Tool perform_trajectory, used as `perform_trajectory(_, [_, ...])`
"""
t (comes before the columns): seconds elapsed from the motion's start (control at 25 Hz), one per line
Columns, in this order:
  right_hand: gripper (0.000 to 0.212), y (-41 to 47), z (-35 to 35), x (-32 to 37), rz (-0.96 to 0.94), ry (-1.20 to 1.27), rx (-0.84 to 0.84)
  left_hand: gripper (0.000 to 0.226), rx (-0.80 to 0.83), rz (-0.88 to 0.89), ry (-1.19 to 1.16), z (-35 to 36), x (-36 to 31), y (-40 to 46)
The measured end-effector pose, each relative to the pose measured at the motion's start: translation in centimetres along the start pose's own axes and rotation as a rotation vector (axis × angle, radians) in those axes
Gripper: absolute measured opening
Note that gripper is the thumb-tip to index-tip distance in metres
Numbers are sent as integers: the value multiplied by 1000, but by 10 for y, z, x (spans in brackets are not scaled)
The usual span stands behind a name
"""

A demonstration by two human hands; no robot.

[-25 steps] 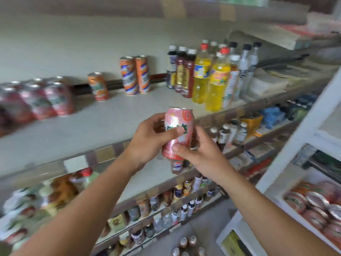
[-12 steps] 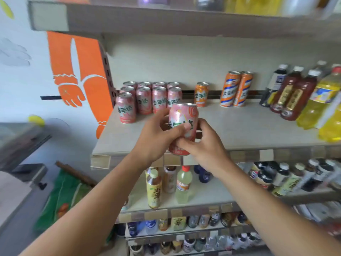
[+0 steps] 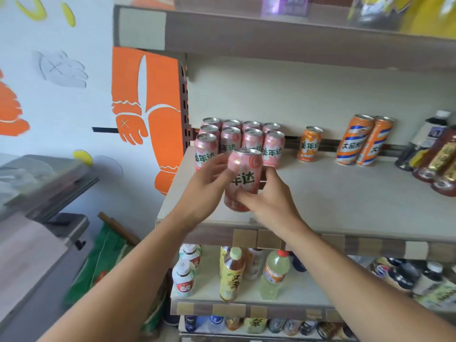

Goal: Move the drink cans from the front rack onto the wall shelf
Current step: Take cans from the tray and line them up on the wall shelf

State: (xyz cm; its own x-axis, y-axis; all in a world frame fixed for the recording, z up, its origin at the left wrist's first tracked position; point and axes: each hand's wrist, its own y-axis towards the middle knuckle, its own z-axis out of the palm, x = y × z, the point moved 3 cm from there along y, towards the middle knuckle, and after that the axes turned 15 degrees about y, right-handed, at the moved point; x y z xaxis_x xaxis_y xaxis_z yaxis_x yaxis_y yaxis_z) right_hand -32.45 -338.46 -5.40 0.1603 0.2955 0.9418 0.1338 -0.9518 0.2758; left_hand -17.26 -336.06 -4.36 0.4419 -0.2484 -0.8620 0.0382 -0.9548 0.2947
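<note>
I hold a pink drink can [image 3: 244,177] upright with both hands over the wall shelf [image 3: 333,193]. My left hand [image 3: 204,188] wraps its left side and my right hand [image 3: 269,196] grips its lower right. The can's base is near the shelf's front part; whether it touches the board is hidden. Just behind it stands a block of several matching pink cans [image 3: 251,141] at the shelf's back left. The front rack is out of view.
An orange can [image 3: 309,143] and two tall orange-striped cans [image 3: 362,140] stand farther right on the shelf, with dark bottles [image 3: 434,154] at the right edge. Bottles fill the lower shelves [image 3: 232,275]. A shelf board [image 3: 271,38] hangs overhead. A counter [image 3: 37,193] sits left.
The view has swung left from the shelf's right end to its left end. Both hands carried the pink can forward, closer to the block of pink cans.
</note>
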Motion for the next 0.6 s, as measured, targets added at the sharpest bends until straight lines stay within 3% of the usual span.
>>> perform_trajectory(0.12, [51,41,8,-11,-20,-51,-70,36,-181,-66,546,-13,26,26])
perform_trajectory(0.24, [55,80,15,-28,-2,-92,-144,39,-95,-75,972,-10,43,41])
perform_trajectory(0.6, [51,130,39,-58,-29,-125,-147,40,-63,-84,1140,-2,65,71])
